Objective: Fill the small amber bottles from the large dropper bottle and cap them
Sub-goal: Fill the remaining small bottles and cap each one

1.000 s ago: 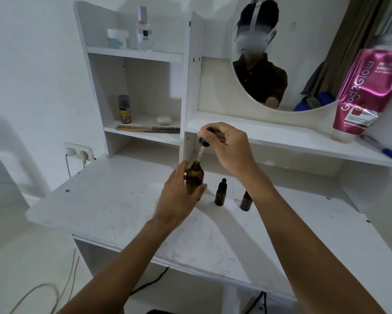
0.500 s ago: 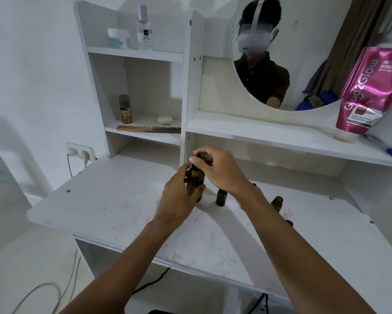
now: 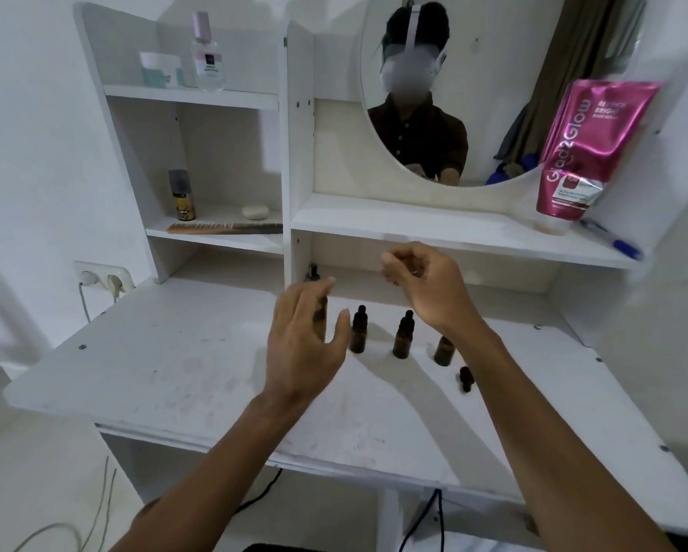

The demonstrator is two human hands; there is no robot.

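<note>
Both forearms are bare from the bottom edge of the view up to the wrists, with no sleeves, watch or bracelet on them. The left hand (image 3: pixel 304 344) wears nothing. The right hand (image 3: pixel 426 284) shows a small pale glint on one finger, perhaps a ring; it is too small to tell. In the mirror (image 3: pixel 493 73) the person wears a dark, short-sleeved, buttoned shirt and a white head strap.
</note>
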